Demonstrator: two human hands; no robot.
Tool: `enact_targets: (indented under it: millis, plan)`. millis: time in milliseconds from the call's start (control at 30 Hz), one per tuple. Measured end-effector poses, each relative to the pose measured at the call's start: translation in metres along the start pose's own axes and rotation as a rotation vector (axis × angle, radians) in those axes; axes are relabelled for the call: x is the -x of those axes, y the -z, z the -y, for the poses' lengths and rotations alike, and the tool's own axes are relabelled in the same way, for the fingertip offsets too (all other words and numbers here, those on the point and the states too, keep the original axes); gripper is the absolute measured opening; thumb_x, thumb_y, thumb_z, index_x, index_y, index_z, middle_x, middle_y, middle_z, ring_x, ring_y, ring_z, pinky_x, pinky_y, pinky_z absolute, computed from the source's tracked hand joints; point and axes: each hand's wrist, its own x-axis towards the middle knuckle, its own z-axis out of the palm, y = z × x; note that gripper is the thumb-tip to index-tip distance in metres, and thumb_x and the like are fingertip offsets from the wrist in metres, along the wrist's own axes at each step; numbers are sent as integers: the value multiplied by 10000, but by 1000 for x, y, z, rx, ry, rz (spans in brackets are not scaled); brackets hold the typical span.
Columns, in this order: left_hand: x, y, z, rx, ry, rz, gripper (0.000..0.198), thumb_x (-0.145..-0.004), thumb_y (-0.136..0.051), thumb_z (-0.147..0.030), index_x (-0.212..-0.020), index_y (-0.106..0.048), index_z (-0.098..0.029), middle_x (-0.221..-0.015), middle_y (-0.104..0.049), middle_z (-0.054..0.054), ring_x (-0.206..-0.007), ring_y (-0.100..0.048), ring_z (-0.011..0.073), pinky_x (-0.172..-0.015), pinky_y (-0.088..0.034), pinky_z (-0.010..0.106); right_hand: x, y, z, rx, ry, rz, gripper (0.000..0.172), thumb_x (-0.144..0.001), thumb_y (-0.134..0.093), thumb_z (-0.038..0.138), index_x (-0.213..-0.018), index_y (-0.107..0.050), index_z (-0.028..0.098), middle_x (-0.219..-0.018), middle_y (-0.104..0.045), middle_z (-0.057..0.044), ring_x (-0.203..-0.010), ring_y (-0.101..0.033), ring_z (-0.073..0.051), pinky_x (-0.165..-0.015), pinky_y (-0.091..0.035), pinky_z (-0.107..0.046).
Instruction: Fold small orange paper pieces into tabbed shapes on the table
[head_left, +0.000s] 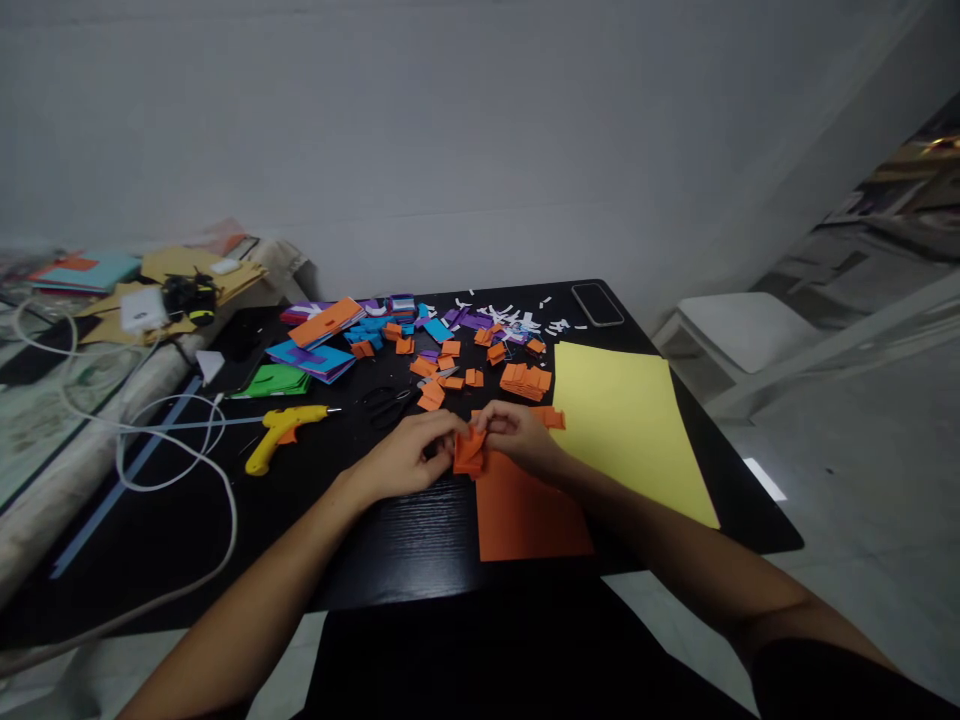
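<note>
Pinching folded orange piece (469, 452) with left hand (409, 455) and right hand (517, 437), both closed on it, at far edge of orange sheet (529, 515); likely needs edges aligned, firm crease.

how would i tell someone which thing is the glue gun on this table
Start at the black table. Left of the left hand, which pinches orange paper, beside the looping white cable, lies the glue gun. It is the only yellow tool; the scissors to its right are black.
</note>
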Motion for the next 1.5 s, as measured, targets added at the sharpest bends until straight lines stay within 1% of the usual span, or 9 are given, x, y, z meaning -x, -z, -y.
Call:
enact_targets:
  millis: [200, 300, 467, 600, 667, 800, 1067, 1233, 1500]
  plan:
    - [1, -1, 6, -29, 70, 0, 208, -773, -556, -50, -912, -627, -187, -780, -646, -7, -687, -594, 128, -640, -443, 220, 4, 0, -5, 208, 3, 96, 192, -673, -773, 168, -824, -655, 186, -805, -675, 4, -720, -651, -132, -667, -528, -252]
    - [1, -1, 6, -27, 77, -1, 189, -754, -552, -51, -869, -627, -181, -719, -626, -22, -635, -572, 114, -614, -427, 210, 6, 0, -6, 316, 16, 117, 220, -689, -814, 230, -835, -655, 187, -795, -659, 9, -662, -619, -112, -626, -515, -241]
    - [1, 1, 2, 7, 98, -2, 180, -746, -561, -57, -866, -622, -177, -708, -637, -23, -625, -589, 115, -579, -417, 198, 6, 0, -7, 315, 5, 103, 360, -697, -864, 424, -802, -615, 185, -691, -630, 29, -605, -604, -110, -571, -483, -231]
    - [0, 4, -1, 72, 118, 15, 107, -804, -629, -137, -899, -602, -175, -722, -659, -22, -637, -617, 120, -595, -435, 203, 5, -1, -8, 273, 19, 64, 392, -704, -859, 485, -804, -619, 192, -683, -650, 26, -619, -628, -125, -597, -502, -254]
    - [-1, 3, 0, 76, 138, -15, 80, -856, -653, -225, -862, -593, -173, -703, -645, -25, -634, -607, 118, -618, -442, 212, 4, -1, -7, 235, 16, 62, 390, -701, -860, 488, -796, -622, 194, -686, -663, 22, -632, -646, -136, -610, -511, -267]
    - [-3, -2, 6, 78, 209, -123, 279, -930, -614, -353, -730, -543, -172, -642, -567, -36, -596, -530, 105, -570, -382, 209, 4, -3, -3, 181, -2, 32, 365, -732, -839, 475, -757, -614, 189, -699, -689, 5, -661, -679, -154, -634, -523, -285]
    - [-2, -14, 17, 329, 341, -261, 320, -879, -689, -435, -790, -529, -173, -622, -445, -72, -545, -413, 79, -515, -300, 197, 2, -4, 3, 54, 3, -13, 403, -717, -862, 458, -779, -552, 207, -667, -688, 23, -621, -693, -161, -619, -558, -298]
    - [-3, -20, 22, 536, 350, -244, 309, -874, -720, -433, -954, -583, -167, -731, -549, -38, -605, -517, 92, -561, -391, 204, 2, -5, 6, 40, -17, -13, 384, -710, -867, 443, -819, -592, 198, -732, -709, 5, -636, -692, -163, -616, -570, -306]
    - [-6, -19, 19, 676, 359, -260, 322, -860, -737, -432, -946, -578, -166, -746, -618, -23, -630, -609, 112, -616, -512, 235, 0, -3, 1, 56, -3, -44, 369, -702, -865, 436, -866, -648, 186, -778, -727, -14, -725, -711, -189, -720, -576, -344]
